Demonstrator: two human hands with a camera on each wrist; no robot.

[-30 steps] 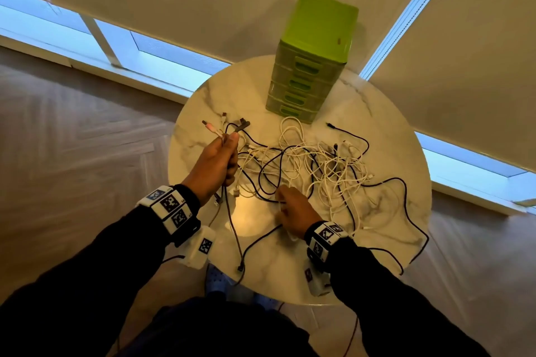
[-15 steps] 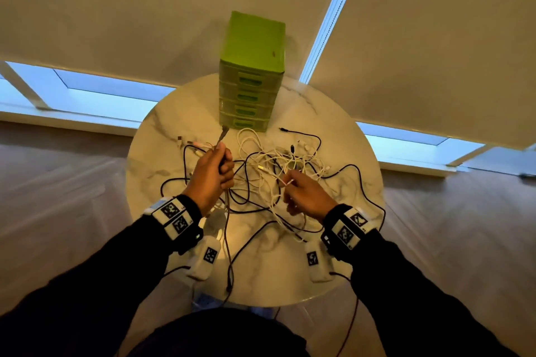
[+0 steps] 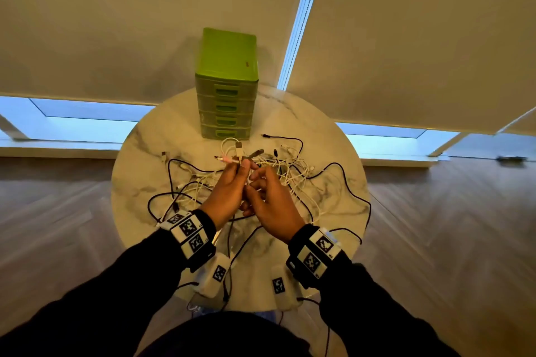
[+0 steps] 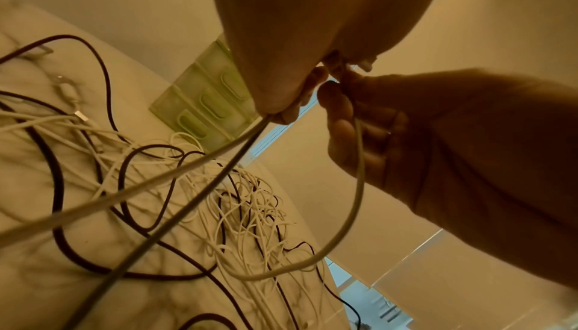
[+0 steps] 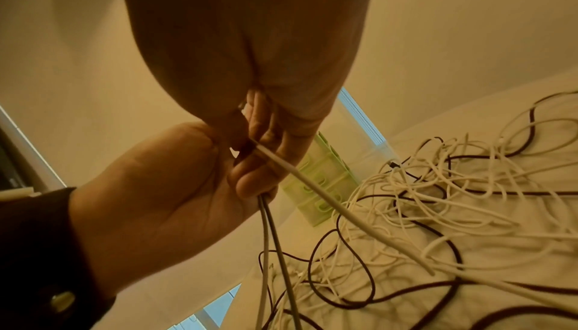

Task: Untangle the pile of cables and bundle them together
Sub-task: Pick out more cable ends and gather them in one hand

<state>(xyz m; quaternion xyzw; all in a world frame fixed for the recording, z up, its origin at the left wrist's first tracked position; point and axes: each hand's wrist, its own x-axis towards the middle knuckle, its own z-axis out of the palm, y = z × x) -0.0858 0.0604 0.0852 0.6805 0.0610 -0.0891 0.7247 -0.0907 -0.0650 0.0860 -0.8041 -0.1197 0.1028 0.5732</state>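
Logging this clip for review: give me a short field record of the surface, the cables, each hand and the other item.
surface: round marble table
cables: white and black tangle spread on the table
left hand: grips several cable ends, raised above the pile
right hand: pinches a white cable beside the left hand
other: green drawer unit at the far edge

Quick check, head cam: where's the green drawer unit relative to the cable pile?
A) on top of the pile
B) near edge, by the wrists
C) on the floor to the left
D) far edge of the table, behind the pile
D: the green drawer unit stands on the round table at its far edge, with the cable pile in front of it.
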